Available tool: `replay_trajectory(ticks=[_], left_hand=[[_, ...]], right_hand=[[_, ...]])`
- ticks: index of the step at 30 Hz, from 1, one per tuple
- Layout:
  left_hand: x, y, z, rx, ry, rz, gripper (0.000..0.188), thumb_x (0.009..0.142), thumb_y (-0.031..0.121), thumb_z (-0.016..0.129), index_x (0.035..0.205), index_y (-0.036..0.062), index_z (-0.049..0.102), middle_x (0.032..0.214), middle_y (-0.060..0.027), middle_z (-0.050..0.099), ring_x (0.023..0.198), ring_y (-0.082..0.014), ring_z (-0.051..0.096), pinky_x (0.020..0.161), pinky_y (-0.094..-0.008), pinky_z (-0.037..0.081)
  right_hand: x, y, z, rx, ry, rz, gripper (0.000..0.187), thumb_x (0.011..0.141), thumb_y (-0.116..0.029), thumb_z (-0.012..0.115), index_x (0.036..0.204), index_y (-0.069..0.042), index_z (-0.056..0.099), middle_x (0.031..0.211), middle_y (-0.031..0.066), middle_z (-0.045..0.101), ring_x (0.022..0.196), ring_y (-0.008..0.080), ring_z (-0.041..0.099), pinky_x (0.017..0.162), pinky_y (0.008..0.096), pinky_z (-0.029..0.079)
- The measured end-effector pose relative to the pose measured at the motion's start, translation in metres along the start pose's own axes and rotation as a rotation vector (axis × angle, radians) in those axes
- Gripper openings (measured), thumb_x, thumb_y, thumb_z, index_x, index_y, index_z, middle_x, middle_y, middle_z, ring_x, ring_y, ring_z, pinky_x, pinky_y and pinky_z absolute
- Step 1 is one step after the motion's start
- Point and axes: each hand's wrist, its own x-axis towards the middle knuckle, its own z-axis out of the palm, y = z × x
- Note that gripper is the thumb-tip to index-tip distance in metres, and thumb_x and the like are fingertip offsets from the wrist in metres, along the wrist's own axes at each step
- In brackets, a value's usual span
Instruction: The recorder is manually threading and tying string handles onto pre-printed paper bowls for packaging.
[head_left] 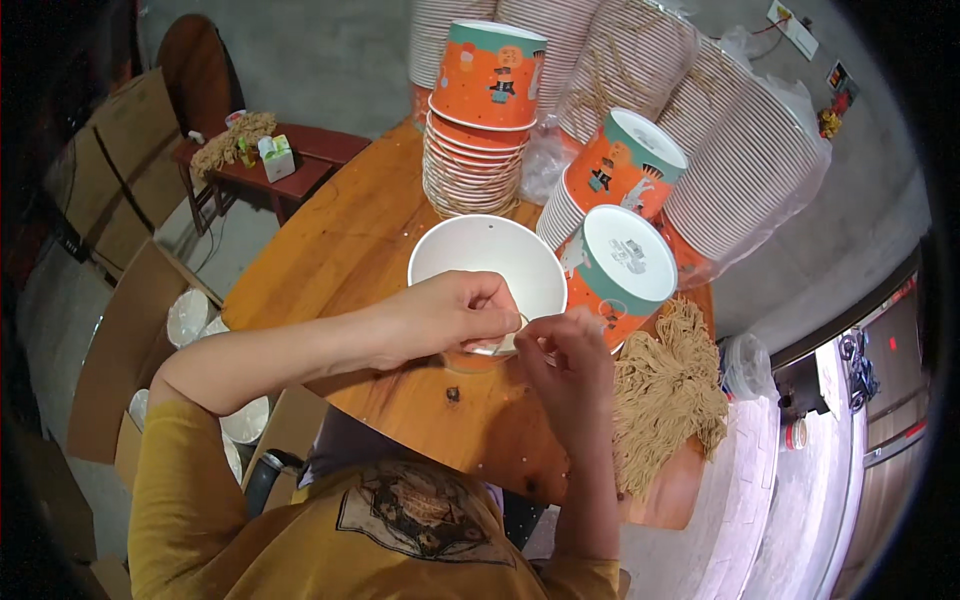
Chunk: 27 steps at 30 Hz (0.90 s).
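A paper bucket with a white inside stands mouth up on the wooden table, a small hole showing near its far rim. My left hand reaches over the bucket's near side, thumb and fingers pinched together at the rim. Close to its fingertips, my right hand is also closed in a pinch. What looks like a thin tan cord shows between the two hands; most of it is hidden by the fingers. Just right of my right hand lies a heap of tan cords.
Upside-down orange and green buckets stand right of the open one. A nested bucket stack rises behind it, with tall bagged stacks against the wall. Left are a red bench and a cardboard box holding white buckets.
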Motion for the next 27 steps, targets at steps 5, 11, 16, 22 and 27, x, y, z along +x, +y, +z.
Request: replay_trajectory(ticks=[5,11,16,22,27], left_hand=[[0.014,0.003,-0.012,0.068,-0.115,-0.091,0.015,0.096,0.021,0.060,0.096,0.0065,0.060,0.082,0.0025,0.058,0.072,-0.0050,0.052,0.063,-0.0198,0.043],[0.019,0.010,-0.009,-0.056,-0.120,-0.231,0.008,0.088,0.009,0.063,0.094,0.0046,0.060,0.077,0.0019,0.058,0.065,-0.0042,0.054,0.057,-0.0177,0.047],[0.013,0.014,-0.009,-0.117,-0.132,-0.183,0.016,0.087,0.002,0.059,0.102,0.0014,0.057,0.091,-0.0013,0.058,0.073,-0.0053,0.057,0.063,-0.0170,0.049],[0.015,0.007,-0.014,0.040,-0.166,-0.103,0.025,0.084,-0.003,0.055,0.108,0.0012,0.055,0.092,-0.0012,0.056,0.077,-0.0084,0.056,0.065,-0.0209,0.049],[0.008,0.001,-0.016,0.242,-0.126,0.013,0.025,0.085,-0.003,0.053,0.108,0.0031,0.055,0.088,0.0008,0.052,0.074,-0.0073,0.051,0.061,-0.0235,0.044]], right_hand=[[-0.008,0.013,0.007,0.189,0.002,0.073,0.015,0.078,-0.004,0.075,0.088,-0.007,0.065,0.081,0.0044,0.053,0.065,0.0142,0.053,0.060,0.0267,0.045],[-0.019,-0.015,0.024,0.027,0.099,0.061,0.012,0.077,-0.005,0.076,0.085,-0.007,0.066,0.073,0.0053,0.053,0.063,0.0171,0.056,0.057,0.0290,0.047],[-0.019,-0.004,0.022,0.035,0.087,0.043,0.013,0.079,-0.004,0.075,0.088,-0.007,0.067,0.065,0.0005,0.047,0.056,0.0100,0.047,0.052,0.0247,0.040],[-0.014,-0.001,0.003,0.081,0.045,0.210,0.013,0.081,-0.001,0.073,0.092,-0.005,0.068,0.059,-0.0035,0.044,0.053,0.0041,0.041,0.050,0.0204,0.034],[-0.013,0.015,-0.001,-0.050,-0.006,-0.043,0.018,0.080,-0.007,0.074,0.096,-0.008,0.065,0.072,0.0062,0.055,0.056,0.0176,0.055,0.055,0.0297,0.046]])
